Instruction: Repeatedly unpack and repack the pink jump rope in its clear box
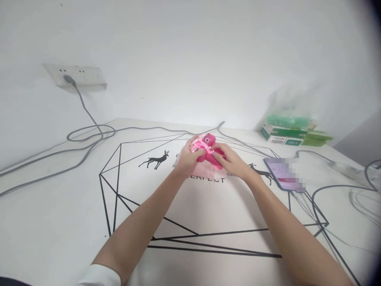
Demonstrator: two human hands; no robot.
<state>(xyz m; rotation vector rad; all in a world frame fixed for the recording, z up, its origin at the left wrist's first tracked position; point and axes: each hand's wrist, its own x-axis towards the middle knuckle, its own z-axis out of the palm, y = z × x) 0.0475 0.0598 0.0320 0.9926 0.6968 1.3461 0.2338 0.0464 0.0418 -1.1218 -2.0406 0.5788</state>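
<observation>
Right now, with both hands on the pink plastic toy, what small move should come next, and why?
Probably a slight lift of the pink plastic toy off the thin pink wrapper beneath it: the left hand and right hand already grip it from both sides, and the wrapper looks loose under it.

The toy (208,153) is bright pink with paler pink parts. The bench (59,206) is white, printed with black geometric lines and black deer. Grey cables (89,135) trail across it; green-and-white boxes (285,135) sit behind.
</observation>
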